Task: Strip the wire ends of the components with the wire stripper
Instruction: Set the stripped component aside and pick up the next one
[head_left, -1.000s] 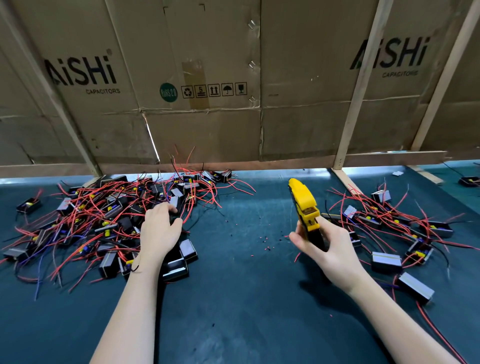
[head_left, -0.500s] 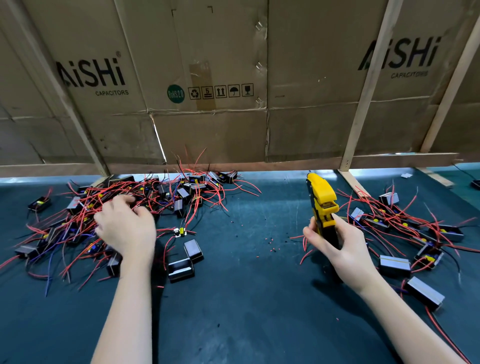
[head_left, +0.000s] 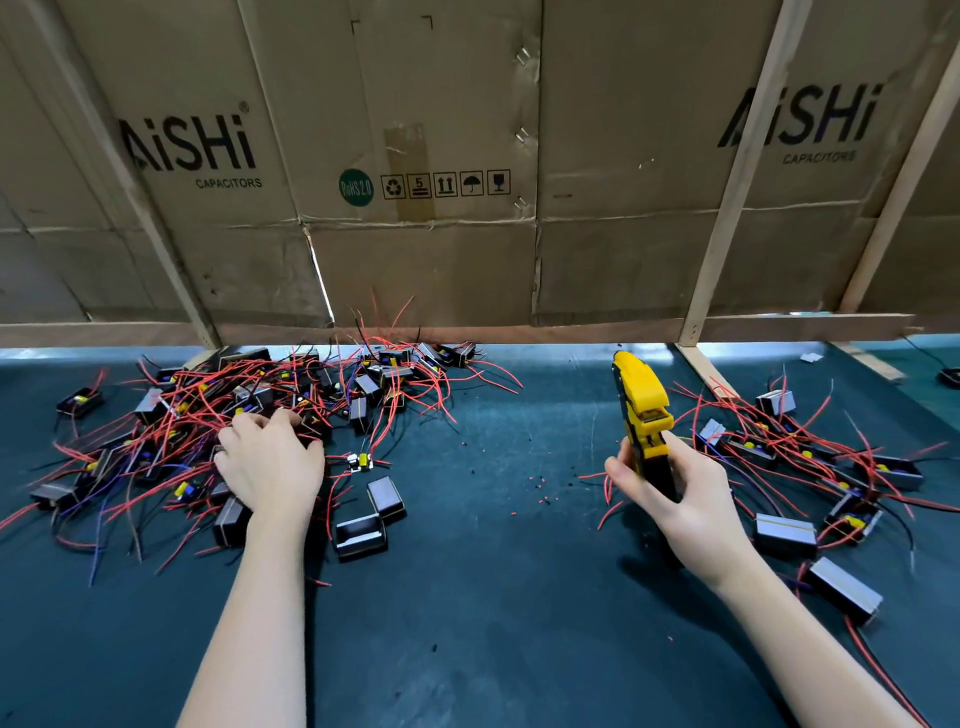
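Observation:
A big tangle of small black components with red, black and blue wires (head_left: 270, 400) lies on the dark green mat at the left. My left hand (head_left: 270, 467) rests palm down on the pile's near edge, fingers curled into the wires; what it grips is hidden. My right hand (head_left: 670, 488) holds a yellow and black wire stripper (head_left: 641, 405) upright by its handles, jaws pointing away from me. A smaller pile of components (head_left: 810, 457) spreads to the right of that hand.
A cardboard wall with wooden battens (head_left: 727, 218) closes off the back of the mat (head_left: 493, 597). Two loose black components (head_left: 371, 514) lie just right of my left wrist. Tiny red and black insulation bits (head_left: 540, 488) dot the mat between my hands.
My left hand moved from the pile's right side further left, then settled deeper into the wires. My right hand with the stripper stayed nearly in place; the camera shifted slightly.

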